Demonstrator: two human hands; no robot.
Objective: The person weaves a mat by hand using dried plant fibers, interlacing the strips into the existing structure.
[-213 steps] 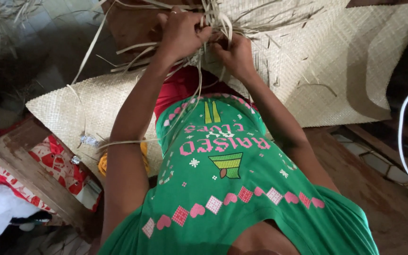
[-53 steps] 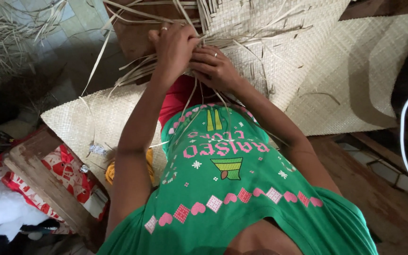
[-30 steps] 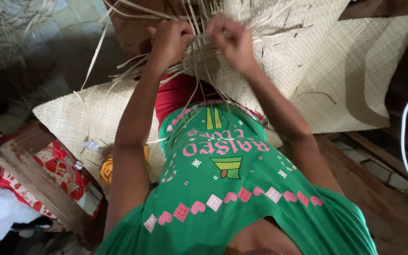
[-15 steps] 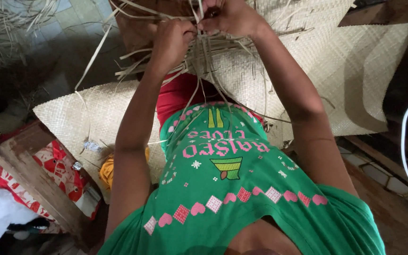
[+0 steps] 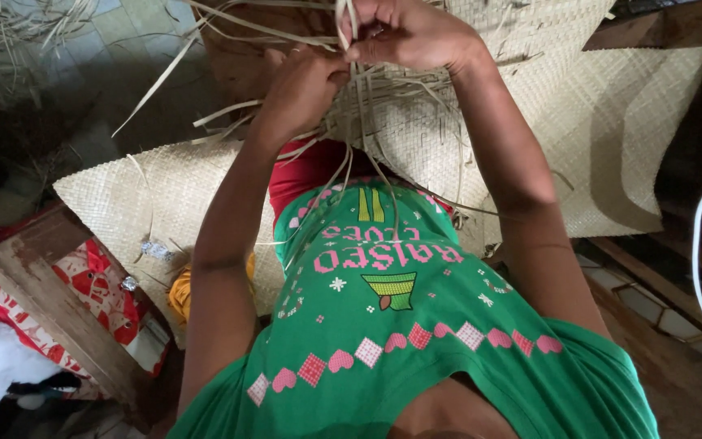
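At nine o'clock, a red patterned cloth (image 5: 91,284) lies beside a wooden plank (image 5: 58,313). Centre, the person's left hand (image 5: 302,85) is closed on loose pale strips (image 5: 367,89) of a woven mat (image 5: 611,138). At one o'clock, the right hand (image 5: 412,32) pinches upright strips, fingers together.
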